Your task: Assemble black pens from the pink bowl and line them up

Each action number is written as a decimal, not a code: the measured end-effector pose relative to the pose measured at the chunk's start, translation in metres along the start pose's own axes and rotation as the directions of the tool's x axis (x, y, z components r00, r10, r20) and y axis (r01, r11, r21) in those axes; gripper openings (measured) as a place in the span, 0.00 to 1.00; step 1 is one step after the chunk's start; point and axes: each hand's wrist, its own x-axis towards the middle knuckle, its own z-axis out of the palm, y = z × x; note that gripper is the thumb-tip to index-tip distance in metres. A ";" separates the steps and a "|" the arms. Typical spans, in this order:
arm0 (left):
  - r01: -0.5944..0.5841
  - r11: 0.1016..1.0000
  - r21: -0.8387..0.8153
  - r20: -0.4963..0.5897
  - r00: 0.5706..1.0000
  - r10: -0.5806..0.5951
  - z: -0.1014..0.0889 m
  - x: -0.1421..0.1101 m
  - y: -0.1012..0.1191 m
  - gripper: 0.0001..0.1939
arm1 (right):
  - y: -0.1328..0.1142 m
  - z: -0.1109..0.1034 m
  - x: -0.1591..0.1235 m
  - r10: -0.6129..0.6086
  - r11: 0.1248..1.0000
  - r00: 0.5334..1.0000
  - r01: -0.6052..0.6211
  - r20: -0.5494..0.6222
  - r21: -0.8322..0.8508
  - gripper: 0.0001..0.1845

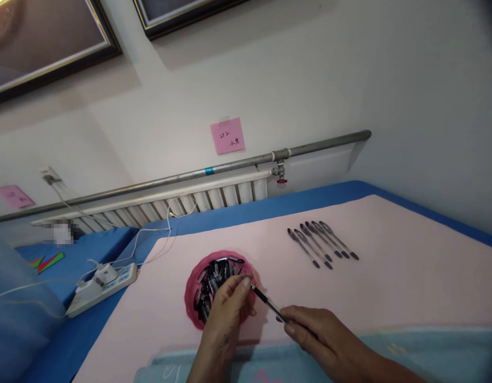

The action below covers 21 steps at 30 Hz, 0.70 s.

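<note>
So the pink bowl [192,298] is sitting on the pink mat [390,276], and everything else is easiest to place from that. It's loaded with small dark pen caps [214,276], all heaped up loosely.

The left hand [226,311] is hovering right over the bowl's near edge, fingers pinched together, and it's looking like they're gripping one end of a thin black pen [268,303], though whether there's a cap between the fingertips I can't tell, too small. The right hand [310,332] is sitting just right of the bowl, closer to the camera, fingers closed on the other end of that same pen. So the pen is running slantwise between the two hands, just off the bowl's right rim and above the mat.

Further right of the bowl and farther back, a row of finished pens [321,244] is lying side by side on the mat, all angled the same way, well apart from the hands.

Left of the bowl, off the mat on the blue cover [110,319], a white power strip [104,282] is lying with cables trailing out of it. Behind the bowl, up on the wall, a pink sticky note [227,135] is hanging above a radiator [198,202].
</note>
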 end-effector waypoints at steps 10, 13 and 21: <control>-0.007 0.998 0.065 0.009 1.000 0.006 0.000 0.000 -0.002 0.17 | 0.002 0.001 0.000 0.001 1.000 1.000 0.000 0.015 -0.026 0.16; -0.022 0.993 0.118 0.005 1.000 0.021 -0.001 0.001 -0.003 0.18 | 0.001 0.000 0.000 -0.008 0.999 1.000 0.008 0.021 -0.035 0.15; -0.008 0.995 0.095 0.017 1.000 0.007 0.000 -0.002 0.000 0.17 | 0.007 0.004 -0.001 -0.028 0.998 1.000 0.028 0.010 -0.063 0.16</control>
